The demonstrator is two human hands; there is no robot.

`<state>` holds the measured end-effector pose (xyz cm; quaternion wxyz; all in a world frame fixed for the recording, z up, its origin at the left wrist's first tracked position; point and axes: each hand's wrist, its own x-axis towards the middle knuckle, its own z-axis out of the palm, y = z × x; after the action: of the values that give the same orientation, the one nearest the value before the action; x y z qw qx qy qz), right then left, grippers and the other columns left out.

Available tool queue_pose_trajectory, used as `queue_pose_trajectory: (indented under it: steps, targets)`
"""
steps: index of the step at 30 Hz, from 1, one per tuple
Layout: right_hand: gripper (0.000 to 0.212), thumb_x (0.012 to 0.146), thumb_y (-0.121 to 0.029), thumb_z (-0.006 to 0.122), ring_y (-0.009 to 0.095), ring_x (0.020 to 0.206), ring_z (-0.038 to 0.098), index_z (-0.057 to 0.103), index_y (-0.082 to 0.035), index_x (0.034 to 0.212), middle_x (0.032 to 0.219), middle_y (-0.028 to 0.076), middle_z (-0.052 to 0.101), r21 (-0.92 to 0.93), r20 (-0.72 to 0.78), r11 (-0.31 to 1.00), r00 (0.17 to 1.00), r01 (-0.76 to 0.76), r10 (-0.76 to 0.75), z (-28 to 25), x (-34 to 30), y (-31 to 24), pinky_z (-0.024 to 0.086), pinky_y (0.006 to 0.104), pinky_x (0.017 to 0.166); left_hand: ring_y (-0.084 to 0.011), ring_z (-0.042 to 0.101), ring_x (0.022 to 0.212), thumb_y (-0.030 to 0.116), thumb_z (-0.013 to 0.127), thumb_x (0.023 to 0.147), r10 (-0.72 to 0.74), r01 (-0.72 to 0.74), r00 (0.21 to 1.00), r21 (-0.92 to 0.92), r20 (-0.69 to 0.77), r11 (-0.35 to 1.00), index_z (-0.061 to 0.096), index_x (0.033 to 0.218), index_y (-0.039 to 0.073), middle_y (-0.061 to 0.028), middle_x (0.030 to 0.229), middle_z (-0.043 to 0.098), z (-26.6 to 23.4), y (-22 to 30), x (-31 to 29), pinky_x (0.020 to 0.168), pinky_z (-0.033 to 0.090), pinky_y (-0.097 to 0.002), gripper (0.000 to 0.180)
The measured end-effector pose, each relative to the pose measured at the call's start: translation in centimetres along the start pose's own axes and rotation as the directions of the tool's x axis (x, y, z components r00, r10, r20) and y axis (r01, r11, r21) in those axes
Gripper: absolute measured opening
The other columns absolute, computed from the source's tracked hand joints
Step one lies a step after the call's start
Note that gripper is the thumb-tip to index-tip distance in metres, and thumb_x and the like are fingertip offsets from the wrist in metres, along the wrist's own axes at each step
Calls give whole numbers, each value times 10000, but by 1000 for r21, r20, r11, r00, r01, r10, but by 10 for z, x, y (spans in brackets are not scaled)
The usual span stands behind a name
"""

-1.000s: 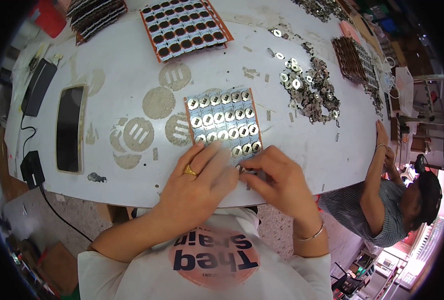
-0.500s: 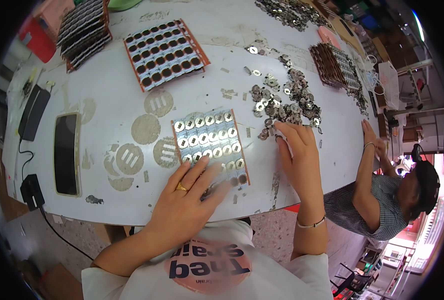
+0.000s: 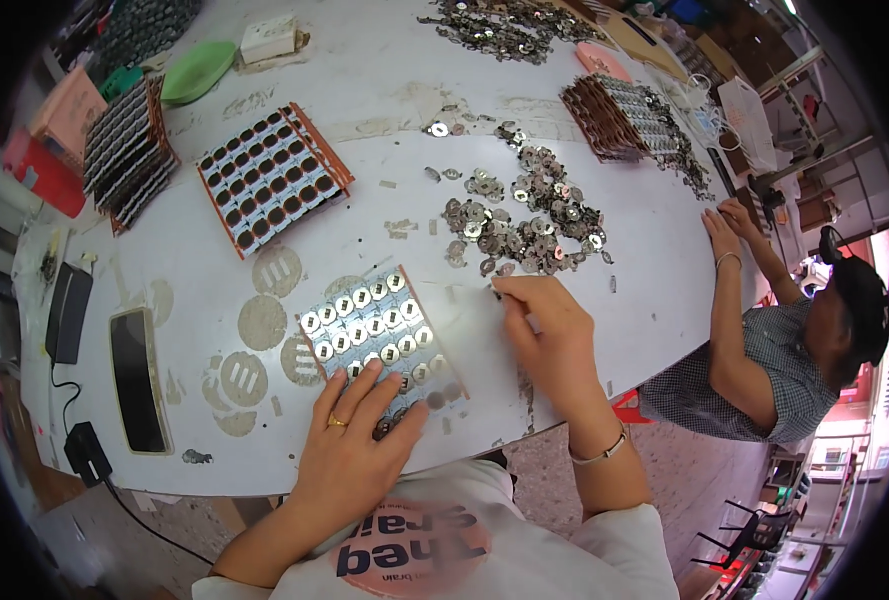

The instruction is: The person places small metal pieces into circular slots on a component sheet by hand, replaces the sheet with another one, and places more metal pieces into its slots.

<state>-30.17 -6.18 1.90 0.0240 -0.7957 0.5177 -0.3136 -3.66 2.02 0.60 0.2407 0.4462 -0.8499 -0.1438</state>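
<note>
My left hand (image 3: pixel 354 440) lies over the near part of a circuit board panel (image 3: pixel 366 340), fingers spread across it. Rows of shiny round metal clips (image 3: pixel 360 298) cover much of the panel. A few dark metal pieces (image 3: pixel 384 424) show between the left thumb and forefinger. My right hand (image 3: pixel 554 335) hovers right of the panel, thumb and forefinger pinched on a small metal piece (image 3: pixel 495 289) that is mostly hidden. Just beyond it lies a loose pile of metal clips (image 3: pixel 534 215).
A stack of panels with black circles (image 3: pixel 274 180) stands beyond, beside a taller stack (image 3: pixel 129 155). A phone (image 3: pixel 139 380) and black power adapter (image 3: pixel 70 312) lie left. More clips (image 3: pixel 494 28) are heaped at the back. At right, another person (image 3: pixel 764 350) works at the table edge.
The view has turned, shifting the table's contents left and mostly downward in the picture. My right hand has drawn back from the pile with its fingertips closed. My left hand stays on the panel.
</note>
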Motion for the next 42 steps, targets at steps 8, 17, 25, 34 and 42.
queue_pose_trajectory:
  steps: [8, 17, 25, 34, 42]
  targets:
    - [132, 998, 18, 699, 108, 850, 711, 737, 22, 1124, 948, 36, 739, 723, 281, 381, 749, -576, 601, 1, -20, 15, 586, 261, 772, -384, 545, 1412, 133, 840, 847, 13, -12, 999, -36, 35, 999, 776, 1199, 158, -148, 1409, 615, -1, 0, 1, 1208, 372, -598, 358]
    - [130, 935, 33, 751, 82, 795, 653, 746, -21, 1053, 915, 21, 703, 543, 508, 693, 842, -474, 178, -9, -26, -37, 518, 241, 695, -386, 557, 1419, 117, 810, 873, 22, -21, 999, -34, 40, 999, 792, 1146, 163, -142, 1413, 649, 0, -2, 5, 1202, 379, -595, 277]
    - [144, 914, -4, 779, 146, 798, 651, 759, -62, 1044, 945, 54, 674, 474, 490, 797, 864, -375, 116, -7, -28, -48, 531, 277, 676, -374, 567, 1427, 131, 813, 886, 50, -48, 998, -44, 44, 998, 801, 1123, 165, -139, 1439, 649, 0, -6, 1, 1214, 374, -574, 239]
    - [185, 877, -33, 824, 198, 784, 601, 705, -46, 1018, 912, 70, 587, 372, 464, 881, 880, -293, 97, -8, -29, -53, 525, 320, 665, -370, 567, 1431, 132, 810, 895, 28, -27, 999, -29, 30, 999, 798, 1129, 170, -143, 1437, 654, 2, -3, 0, 1210, 378, -580, 237]
    - [205, 852, -9, 814, 268, 844, 621, 698, -47, 1017, 886, 83, 602, 255, 443, 950, 895, -180, 51, -12, -26, -62, 527, 367, 728, -365, 572, 1423, 121, 804, 879, 42, -42, 999, -5, 20, 999, 794, 1155, 185, -146, 1424, 656, 3, -4, -1, 1195, 393, -577, 284]
